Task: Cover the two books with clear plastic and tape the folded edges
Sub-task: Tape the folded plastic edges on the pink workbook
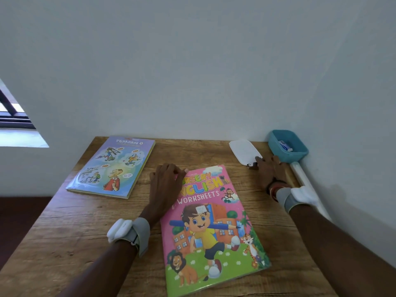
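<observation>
A pink "Nursery English Worksheets" book (214,232) lies face up near the front middle of the wooden table (64,232). Its surface is glossy. My left hand (166,185) rests palm down on its upper left corner, fingers spread over the top edge. A blue cartoon book (111,166) lies at the back left under a shiny clear cover. My right hand (271,170) reaches to the back right, fingers stretched out, touching a small dark object (251,166) beside a flat white pouch (243,150). I cannot make out what the dark object is.
A teal plastic tray (300,153) holding a small white and blue item (286,145) sits in the back right corner. A long white roll (304,179) lies along the right wall. Walls bound the table at the back and right.
</observation>
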A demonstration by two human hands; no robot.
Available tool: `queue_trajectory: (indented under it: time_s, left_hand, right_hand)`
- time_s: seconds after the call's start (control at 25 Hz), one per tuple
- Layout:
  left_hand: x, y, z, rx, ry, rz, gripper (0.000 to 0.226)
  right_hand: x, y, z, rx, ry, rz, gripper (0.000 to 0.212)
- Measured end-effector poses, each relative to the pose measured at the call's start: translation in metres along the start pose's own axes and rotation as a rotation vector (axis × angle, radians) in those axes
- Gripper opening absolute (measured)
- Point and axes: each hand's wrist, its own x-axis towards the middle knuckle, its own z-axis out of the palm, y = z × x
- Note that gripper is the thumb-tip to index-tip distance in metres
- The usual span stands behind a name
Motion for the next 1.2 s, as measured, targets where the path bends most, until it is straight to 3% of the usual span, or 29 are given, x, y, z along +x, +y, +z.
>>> queue_trajectory:
  time_s: [0.24, 0.4, 0.48, 0.56, 0.8, 1.04, 1.2]
  left_hand:
    - [-0.002, -0.012, -0.005, 0.063, 0.099, -0.003, 0.031]
    - [-0.002, -0.014, -0.003, 0.170, 0.136, 0.011, 0.045]
    - [0.000, -0.015, -0.002, 0.253, 0.154, -0.051, 0.051]
    - [0.001, -0.014, -0.002, 0.317, 0.172, -0.100, 0.053]
    - [-0.001, -0.009, -0.009, 0.336, 0.282, -0.056, 0.045]
    - [-0.001, -0.008, -0.007, 0.339, 0.313, -0.045, 0.038]
    - [-0.001, -0.008, -0.008, 0.363, 0.294, -0.083, 0.039]
  right_hand:
    - [0.000, -0.007, -0.004, -0.112, 0.093, -0.027, 0.027]
    - [0.004, -0.049, -0.032, 0.308, 0.359, 0.002, 0.022]
    - [0.012, -0.078, -0.053, 0.766, 0.245, -0.073, 0.020]
    - [0.015, -0.111, -0.073, 1.025, 0.067, -0.151, 0.016]
    - [0.006, -0.190, -0.080, 0.955, -0.166, -0.328, 0.019]
    - [0.001, -0.204, -0.080, 0.865, -0.290, -0.382, 0.030]
    - [0.007, -0.205, -0.089, 0.937, -0.549, -0.360, 0.029]
